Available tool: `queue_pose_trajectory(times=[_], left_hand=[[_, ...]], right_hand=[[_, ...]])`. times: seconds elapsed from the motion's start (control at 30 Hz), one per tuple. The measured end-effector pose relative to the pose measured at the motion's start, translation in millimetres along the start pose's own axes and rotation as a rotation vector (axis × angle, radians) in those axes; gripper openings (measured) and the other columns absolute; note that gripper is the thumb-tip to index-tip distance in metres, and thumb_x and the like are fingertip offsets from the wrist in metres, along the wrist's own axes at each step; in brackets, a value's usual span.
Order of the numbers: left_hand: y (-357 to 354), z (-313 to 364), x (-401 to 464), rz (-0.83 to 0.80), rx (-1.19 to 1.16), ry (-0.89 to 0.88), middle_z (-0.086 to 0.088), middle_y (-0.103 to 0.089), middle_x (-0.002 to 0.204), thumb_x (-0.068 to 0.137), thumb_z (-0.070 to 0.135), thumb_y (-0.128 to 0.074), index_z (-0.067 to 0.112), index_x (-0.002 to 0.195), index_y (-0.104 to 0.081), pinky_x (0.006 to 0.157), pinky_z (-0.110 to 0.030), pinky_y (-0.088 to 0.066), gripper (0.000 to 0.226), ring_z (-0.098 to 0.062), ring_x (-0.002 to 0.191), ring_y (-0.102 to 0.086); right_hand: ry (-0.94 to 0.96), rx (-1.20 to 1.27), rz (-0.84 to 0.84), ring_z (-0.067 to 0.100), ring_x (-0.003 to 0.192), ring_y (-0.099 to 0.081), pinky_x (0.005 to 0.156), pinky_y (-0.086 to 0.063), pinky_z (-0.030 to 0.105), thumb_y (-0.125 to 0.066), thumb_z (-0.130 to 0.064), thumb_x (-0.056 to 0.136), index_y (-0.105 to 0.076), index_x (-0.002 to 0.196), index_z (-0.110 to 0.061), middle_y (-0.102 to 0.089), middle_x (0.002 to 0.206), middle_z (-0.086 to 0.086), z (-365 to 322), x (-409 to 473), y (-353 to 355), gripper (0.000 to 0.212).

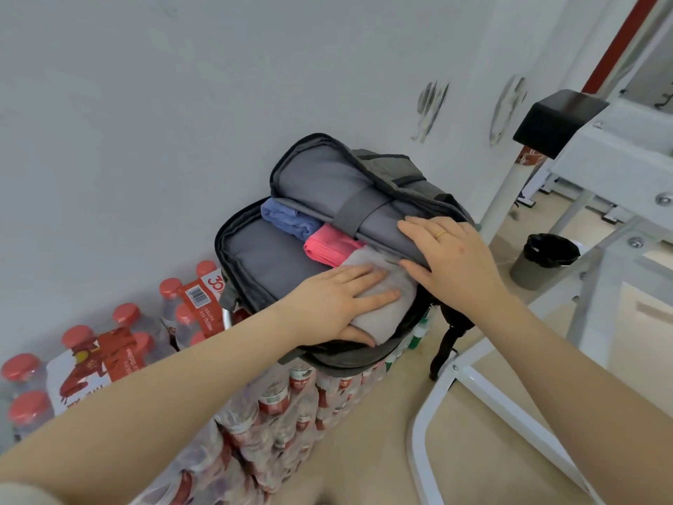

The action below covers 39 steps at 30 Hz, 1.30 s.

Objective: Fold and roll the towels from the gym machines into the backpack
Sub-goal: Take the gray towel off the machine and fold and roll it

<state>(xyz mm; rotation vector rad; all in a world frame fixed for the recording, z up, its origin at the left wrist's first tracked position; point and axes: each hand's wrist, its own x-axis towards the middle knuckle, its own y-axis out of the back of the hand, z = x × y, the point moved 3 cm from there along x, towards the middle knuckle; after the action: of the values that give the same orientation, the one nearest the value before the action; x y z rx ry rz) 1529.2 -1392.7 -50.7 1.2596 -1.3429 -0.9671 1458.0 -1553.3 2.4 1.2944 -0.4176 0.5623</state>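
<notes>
A grey backpack [262, 260] lies unzipped on top of a stack of shrink-wrapped water bottles [276, 399], close to a pale wall [182, 103]. Three rolled towels sit side by side in its main compartment: a blue towel [287, 218] farthest in, a pink towel [329, 246] next to it, and a grey towel [382, 304] nearest the person.

The left hand [338, 304] lies flat on the grey towel, fingers straight and spread, thumb along the roll's near end — pressing on it, not gripping. The right hand [449, 251] rests on the bag's padded inner divider [327, 184], fingers laid over its top and thumb tucked under its edge beside the grey towel, so it holds that edge. A ring [441, 234] shows on one finger. The two hands are close but not touching.

More bottles with red caps [125, 315] stand to the left by the wall. To the right are the white frame [619, 158] of a gym machine and a bin [544, 260] with a black liner on the floor
</notes>
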Motion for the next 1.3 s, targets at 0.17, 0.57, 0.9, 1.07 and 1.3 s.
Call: queue_pose_trajectory(times=[0.17, 0.57, 0.9, 1.07, 1.3], left_hand=[[3, -10, 36, -0.085, 0.017, 0.064, -0.011, -0.068, 0.110, 0.073, 0.056, -0.033, 0.017, 0.116, -0.064, 0.079, -0.037, -0.055, 0.066, -0.027, 0.100, -0.066], [6, -10, 11, -0.040, 0.004, 0.086, -0.014, -0.046, 0.140, 0.089, 0.051, -0.033, 0.014, 0.137, -0.042, 0.106, -0.038, -0.036, 0.061, -0.029, 0.129, -0.045], [-4, -2, -13, -0.233, -0.130, 0.187, -0.002, 0.004, 0.157, 0.080, 0.064, 0.011, 0.022, 0.147, -0.007, 0.115, -0.027, 0.005, 0.081, -0.016, 0.144, 0.008], [-6, -11, 3, -0.343, -0.118, 0.299, -0.004, -0.004, 0.157, 0.096, 0.049, -0.015, 0.020, 0.148, -0.008, 0.118, -0.032, 0.002, 0.060, -0.019, 0.145, 0.002], [32, -14, -73, -0.022, 0.028, 0.249, -0.008, -0.056, 0.132, 0.095, 0.053, -0.011, 0.013, 0.123, -0.060, 0.101, -0.040, -0.041, 0.069, -0.027, 0.123, -0.052]], right_hand=[[-0.004, 0.006, 0.001, 0.025, 0.091, -0.067, 0.072, -0.052, 0.031, -0.050, -0.033, 0.082, -0.062, 0.114, -0.007, -0.068, 0.110, 0.009, -2, 0, 2, 0.043], [-0.048, 0.092, -0.073, 0.027, 0.095, -0.066, 0.075, -0.053, 0.034, -0.049, -0.036, 0.083, -0.059, 0.119, -0.007, -0.066, 0.115, 0.010, -9, -7, -3, 0.048], [-0.015, 0.044, -0.108, 0.028, 0.092, -0.067, 0.073, -0.056, 0.036, -0.049, -0.034, 0.084, -0.058, 0.119, -0.005, -0.066, 0.115, 0.013, -20, -17, -14, 0.047], [-0.017, 0.006, -0.166, 0.031, 0.091, -0.067, 0.072, -0.056, 0.037, -0.075, -0.025, 0.074, -0.057, 0.120, -0.003, -0.065, 0.114, 0.017, -22, -17, -16, 0.055], [0.111, -0.033, -0.025, 0.029, 0.096, -0.061, 0.086, -0.041, 0.039, -0.054, -0.026, 0.083, -0.062, 0.110, -0.008, -0.063, 0.117, 0.011, -68, 0, 14, 0.033]])
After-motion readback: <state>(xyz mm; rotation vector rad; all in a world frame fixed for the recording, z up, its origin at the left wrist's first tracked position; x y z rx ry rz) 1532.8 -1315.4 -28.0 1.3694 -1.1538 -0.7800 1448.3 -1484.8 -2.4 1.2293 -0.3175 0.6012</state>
